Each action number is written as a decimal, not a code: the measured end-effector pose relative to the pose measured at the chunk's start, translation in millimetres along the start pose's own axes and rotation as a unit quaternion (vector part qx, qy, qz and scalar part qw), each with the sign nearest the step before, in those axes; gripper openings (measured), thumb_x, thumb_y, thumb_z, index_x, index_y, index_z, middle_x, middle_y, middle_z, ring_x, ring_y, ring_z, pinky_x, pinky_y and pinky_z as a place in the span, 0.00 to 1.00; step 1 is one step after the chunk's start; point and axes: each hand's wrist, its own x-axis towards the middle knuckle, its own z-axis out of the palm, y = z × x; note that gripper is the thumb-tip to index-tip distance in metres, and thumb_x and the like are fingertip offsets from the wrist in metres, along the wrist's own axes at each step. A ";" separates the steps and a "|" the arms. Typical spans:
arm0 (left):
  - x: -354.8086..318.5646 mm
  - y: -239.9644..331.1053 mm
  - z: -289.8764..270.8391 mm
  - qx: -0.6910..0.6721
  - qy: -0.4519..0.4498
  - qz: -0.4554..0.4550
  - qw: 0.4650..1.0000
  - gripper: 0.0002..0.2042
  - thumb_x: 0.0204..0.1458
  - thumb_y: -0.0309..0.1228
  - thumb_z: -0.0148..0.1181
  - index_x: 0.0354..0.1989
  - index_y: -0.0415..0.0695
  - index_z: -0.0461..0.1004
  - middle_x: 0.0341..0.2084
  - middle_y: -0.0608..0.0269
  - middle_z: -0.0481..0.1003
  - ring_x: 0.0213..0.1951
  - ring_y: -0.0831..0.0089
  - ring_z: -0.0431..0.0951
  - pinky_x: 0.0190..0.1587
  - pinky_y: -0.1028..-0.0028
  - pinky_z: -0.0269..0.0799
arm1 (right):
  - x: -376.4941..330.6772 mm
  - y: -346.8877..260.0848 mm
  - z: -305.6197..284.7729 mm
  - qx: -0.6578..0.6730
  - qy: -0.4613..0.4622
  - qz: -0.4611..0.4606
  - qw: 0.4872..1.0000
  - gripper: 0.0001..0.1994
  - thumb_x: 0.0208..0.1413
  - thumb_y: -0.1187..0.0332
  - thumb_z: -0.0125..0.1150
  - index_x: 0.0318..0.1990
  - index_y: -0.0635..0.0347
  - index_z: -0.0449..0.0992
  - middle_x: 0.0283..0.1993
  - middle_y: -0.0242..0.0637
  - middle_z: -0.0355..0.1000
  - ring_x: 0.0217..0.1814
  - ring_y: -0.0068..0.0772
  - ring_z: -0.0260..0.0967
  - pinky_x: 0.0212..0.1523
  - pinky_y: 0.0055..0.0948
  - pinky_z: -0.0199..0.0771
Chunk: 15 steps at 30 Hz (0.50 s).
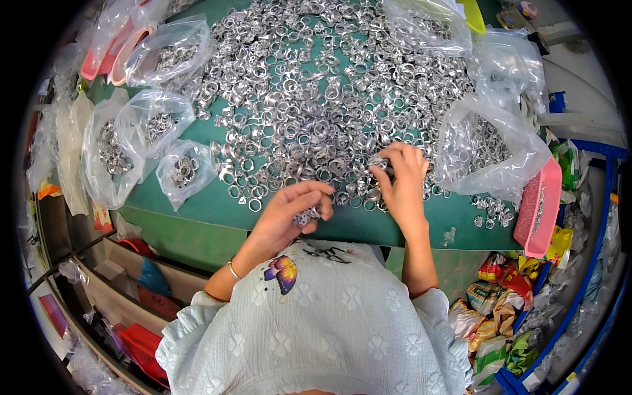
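Observation:
A broad spread of silver-coloured rings (309, 125) covers the green tabletop in front of me. My left hand (289, 210) is near the table's front edge, its fingers curled round several rings (307, 215) that show in the cupped palm. Farther right, my right hand (403, 181) reaches into the near edge of the pile. Its thumb and fingers are bent about some rings (382, 164), which are partly hidden by the fingers. Single rings lie flat on the table just left of my left hand.
Clear plastic bags of rings stand at left (112, 148) and right (480, 145). A pink basket (541, 207) tilts at the right edge, beside a small cluster of rings (492, 210). Open drawers (141, 283) lie below left; colourful packets (503, 283) fill a blue-framed rack below right.

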 end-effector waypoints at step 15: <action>15.2 -9.8 10.3 -0.037 -0.038 -0.163 0.985 0.12 0.56 0.38 0.43 0.26 0.44 0.63 0.26 0.54 0.71 0.22 0.68 0.73 0.12 0.80 0.62 | 1.7 -1.5 -3.2 -0.037 0.001 -0.036 0.999 0.06 0.43 0.75 0.60 0.31 0.61 0.74 0.37 0.36 0.68 0.39 0.38 0.62 0.42 0.35 0.58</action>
